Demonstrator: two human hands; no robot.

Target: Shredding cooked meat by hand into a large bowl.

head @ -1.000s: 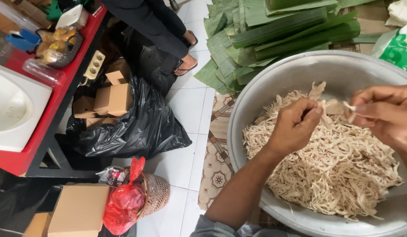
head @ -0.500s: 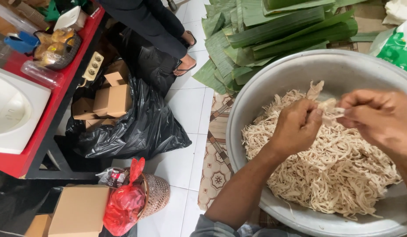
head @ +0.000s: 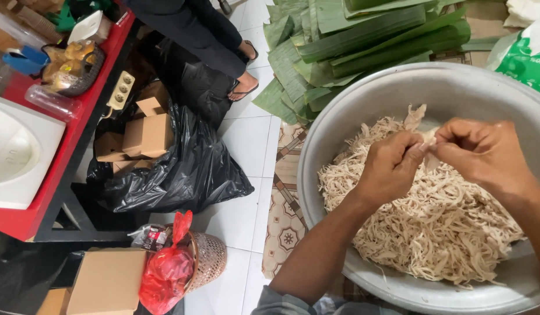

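both hands (head: 433,160) pinch one pale meat strip (head: 428,140) between closed fingers (head: 412,153).

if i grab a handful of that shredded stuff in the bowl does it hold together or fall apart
Likely falls apart: the shreds are thin, loose strands, some lying stray on the bowl rim. Probably light and floppy, since they lie draped and tangled. The piece pinched between left hand and right hand looks soft enough to tear.
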